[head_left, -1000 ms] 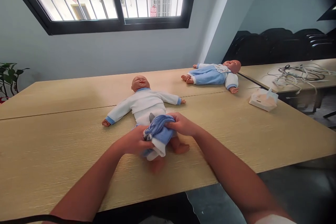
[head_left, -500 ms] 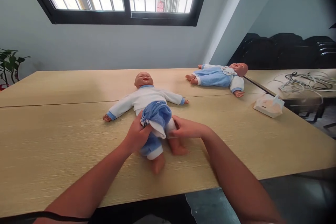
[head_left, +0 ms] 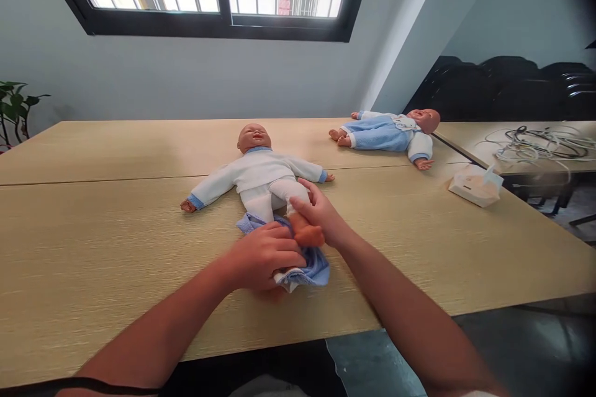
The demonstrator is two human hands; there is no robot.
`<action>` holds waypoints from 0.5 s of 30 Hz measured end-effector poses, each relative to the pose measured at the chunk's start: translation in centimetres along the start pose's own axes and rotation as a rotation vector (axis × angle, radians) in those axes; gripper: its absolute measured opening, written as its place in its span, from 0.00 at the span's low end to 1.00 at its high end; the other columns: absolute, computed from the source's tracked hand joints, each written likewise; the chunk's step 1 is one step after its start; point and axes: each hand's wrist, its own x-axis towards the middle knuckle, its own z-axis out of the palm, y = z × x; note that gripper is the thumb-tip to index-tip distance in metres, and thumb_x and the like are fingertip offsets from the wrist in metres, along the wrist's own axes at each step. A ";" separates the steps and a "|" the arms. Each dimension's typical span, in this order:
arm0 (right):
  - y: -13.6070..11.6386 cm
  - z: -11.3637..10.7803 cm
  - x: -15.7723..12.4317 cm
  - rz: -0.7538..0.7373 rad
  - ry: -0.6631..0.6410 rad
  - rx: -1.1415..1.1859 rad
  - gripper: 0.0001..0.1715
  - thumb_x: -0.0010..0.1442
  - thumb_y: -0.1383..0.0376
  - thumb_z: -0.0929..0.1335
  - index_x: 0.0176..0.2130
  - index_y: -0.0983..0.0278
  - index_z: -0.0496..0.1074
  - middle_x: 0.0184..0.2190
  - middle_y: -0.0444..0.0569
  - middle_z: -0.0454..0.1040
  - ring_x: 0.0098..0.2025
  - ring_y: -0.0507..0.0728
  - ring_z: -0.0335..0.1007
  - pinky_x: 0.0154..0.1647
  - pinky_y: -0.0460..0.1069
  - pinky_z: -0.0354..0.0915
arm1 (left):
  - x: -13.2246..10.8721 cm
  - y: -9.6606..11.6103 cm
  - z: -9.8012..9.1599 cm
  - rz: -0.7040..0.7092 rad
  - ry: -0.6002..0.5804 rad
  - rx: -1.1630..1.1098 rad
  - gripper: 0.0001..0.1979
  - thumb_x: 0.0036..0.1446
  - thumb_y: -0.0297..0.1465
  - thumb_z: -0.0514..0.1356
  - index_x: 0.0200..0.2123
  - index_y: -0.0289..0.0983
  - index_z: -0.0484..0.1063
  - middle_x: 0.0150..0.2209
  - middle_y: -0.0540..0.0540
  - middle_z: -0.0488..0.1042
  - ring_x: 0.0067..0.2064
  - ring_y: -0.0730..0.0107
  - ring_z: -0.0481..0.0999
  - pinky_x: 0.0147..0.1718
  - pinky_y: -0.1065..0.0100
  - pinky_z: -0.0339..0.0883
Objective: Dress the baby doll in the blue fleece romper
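A baby doll [head_left: 258, 170] in a white long-sleeved top with blue cuffs lies on its back, head toward the window. Blue and white doll pants [head_left: 316, 267] are bunched around its lower legs. My left hand [head_left: 267, 254] is closed on the pants near one of the doll's feet, and its thumb is hidden. With fingers wrapped round it, my right hand [head_left: 323, 214] grips the doll's other leg [head_left: 300, 223], which is bent and raised. That bare foot sits above the blue cloth.
A second baby doll [head_left: 384, 132] in blue and white clothes lies at the back right of the wooden table [head_left: 116, 248]. A white tissue box [head_left: 475, 186] stands near the right edge. Coiled cables [head_left: 549, 144] lie on another table, and a plant [head_left: 16, 108] is at far left.
The pants have slid from the doll's thighs down to its lower legs. My left hand has moved down and right with them. My right hand has lifted and bent one leg.
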 end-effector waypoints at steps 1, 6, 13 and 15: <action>0.1 0.7 -0.3 -0.044 0.084 -0.065 0.46 0.58 0.50 0.75 0.68 0.63 0.63 0.58 0.55 0.75 0.56 0.64 0.73 0.60 0.58 0.69 | -0.1 -0.1 0.2 0.026 0.109 0.016 0.10 0.64 0.26 0.58 0.47 0.42 0.76 0.42 0.45 0.82 0.42 0.62 0.75 0.46 0.60 0.68; 0.5 2.3 -1.1 -0.146 0.188 -0.232 0.46 0.58 0.54 0.73 0.70 0.64 0.62 0.67 0.57 0.68 0.68 0.68 0.64 0.69 0.61 0.61 | -0.6 -0.1 1.0 -0.083 0.716 0.181 0.11 0.64 0.34 0.64 0.48 0.42 0.70 0.43 0.44 0.74 0.46 0.61 0.74 0.48 0.59 0.71; 0.9 2.3 -1.0 -0.078 0.128 -0.146 0.46 0.58 0.51 0.74 0.68 0.63 0.63 0.67 0.56 0.68 0.68 0.67 0.64 0.69 0.60 0.62 | -0.2 1.0 0.4 0.040 0.622 0.315 0.08 0.67 0.22 0.59 0.36 0.41 0.70 0.34 0.50 0.78 0.38 0.67 0.72 0.41 0.62 0.67; 1.0 2.2 -0.9 -0.065 0.121 -0.107 0.44 0.58 0.51 0.74 0.67 0.64 0.64 0.66 0.57 0.69 0.65 0.66 0.67 0.67 0.59 0.63 | 0.1 1.2 0.1 0.097 0.496 0.338 0.06 0.69 0.25 0.58 0.44 0.40 0.74 0.39 0.49 0.82 0.42 0.66 0.74 0.44 0.62 0.67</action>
